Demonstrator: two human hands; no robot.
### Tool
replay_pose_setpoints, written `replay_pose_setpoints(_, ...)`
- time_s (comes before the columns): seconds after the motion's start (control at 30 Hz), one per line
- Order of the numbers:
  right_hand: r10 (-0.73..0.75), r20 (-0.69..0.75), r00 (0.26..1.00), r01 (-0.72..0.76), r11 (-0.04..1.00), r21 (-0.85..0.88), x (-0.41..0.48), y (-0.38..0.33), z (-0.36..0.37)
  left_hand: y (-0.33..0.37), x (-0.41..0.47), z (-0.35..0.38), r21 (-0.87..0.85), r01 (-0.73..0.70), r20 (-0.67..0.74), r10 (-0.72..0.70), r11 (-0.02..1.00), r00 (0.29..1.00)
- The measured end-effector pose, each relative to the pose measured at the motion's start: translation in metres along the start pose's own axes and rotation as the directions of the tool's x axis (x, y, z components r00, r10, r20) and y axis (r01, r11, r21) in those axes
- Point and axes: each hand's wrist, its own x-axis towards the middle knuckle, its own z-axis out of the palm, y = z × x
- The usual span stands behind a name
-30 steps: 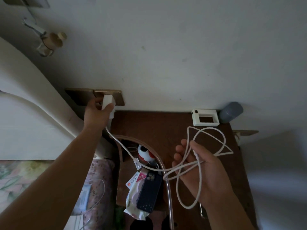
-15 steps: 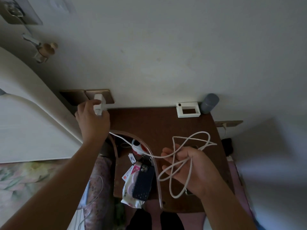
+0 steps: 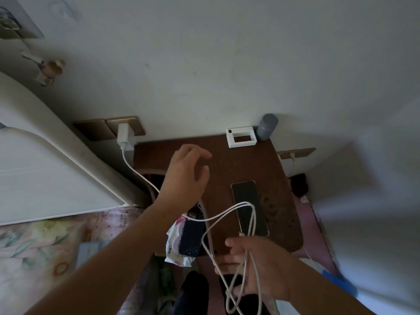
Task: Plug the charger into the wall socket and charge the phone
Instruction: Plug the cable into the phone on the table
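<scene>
A white charger (image 3: 124, 135) sits in the brass wall socket (image 3: 134, 125) above the left back corner of the brown bedside table (image 3: 229, 164). Its white cable (image 3: 141, 176) runs down and right, passes under my left wrist, loops over a dark phone (image 3: 248, 208) lying screen up on the table, and ends bunched in my right hand (image 3: 261, 271) at the table's front edge. My left hand (image 3: 185, 176) hovers over the table with fingers spread, holding nothing. The cable's plug end lies near the phone's lower edge.
A white framed gadget (image 3: 242, 137) and a grey cylinder (image 3: 268, 127) stand at the table's back edge. A dark blue phone case (image 3: 189, 235) and a wipes packet (image 3: 175, 244) lie on a lower shelf at left. The bed headboard (image 3: 45, 160) is on the left.
My left hand has let go of the charger, which stays in the socket, and moved right over the table. My right hand dropped lower with the cable. The dark phone has come into view.
</scene>
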Motion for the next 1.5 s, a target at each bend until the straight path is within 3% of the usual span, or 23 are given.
replay_pose_setpoints(0.13,0.007,-0.059,0.998,-0.017,0.987,-0.158,-0.003,0.014,-0.01,0.012,-0.007,0.015,-0.015,-0.041,0.153,0.042,0.999,0.987)
replay_pose_setpoints(0.33,-0.271,-0.251,0.93,0.167,0.915,-0.367,0.0,0.014,-0.024,0.02,-0.015,0.04,-0.01,-0.094,0.415,0.09,0.995,0.905)
replay_pose_setpoints(0.43,-0.397,-0.321,0.86,0.175,0.82,-0.545,0.004,0.01,-0.03,0.019,-0.016,0.049,0.008,-0.094,0.459,0.08,0.996,0.885)
replay_pose_setpoints(0.53,-0.47,-0.342,0.814,0.194,0.775,-0.602,0.009,0.012,-0.036,0.018,-0.018,0.055,0.005,-0.09,0.47,0.077,0.996,0.879)
replay_pose_setpoints(0.67,-0.516,-0.307,0.8,0.153,0.67,-0.726,0.013,0.016,-0.045,0.017,-0.018,0.057,0.003,-0.081,0.477,0.07,0.997,0.876)
replay_pose_setpoints(1.03,-0.525,-0.135,0.841,0.387,0.756,-0.529,0.002,0.017,-0.061,0.016,-0.02,0.053,-0.048,0.03,0.466,-0.004,0.998,0.885)
replay_pose_setpoints(1.23,-0.74,-0.167,0.652,0.399,0.521,-0.754,0.013,0.025,-0.066,0.015,-0.019,0.051,-0.05,0.032,0.448,-0.006,0.998,0.894)
replay_pose_setpoints(1.3,-0.782,-0.107,0.614,0.349,0.39,-0.852,0.016,0.03,-0.067,0.015,-0.018,0.052,-0.053,0.039,0.451,-0.011,0.998,0.892)
replay_pose_setpoints(1.5,-0.619,0.125,0.775,0.244,0.111,-0.963,0.019,0.047,-0.065,0.013,-0.018,0.056,-0.056,0.044,0.46,-0.013,0.997,0.888)
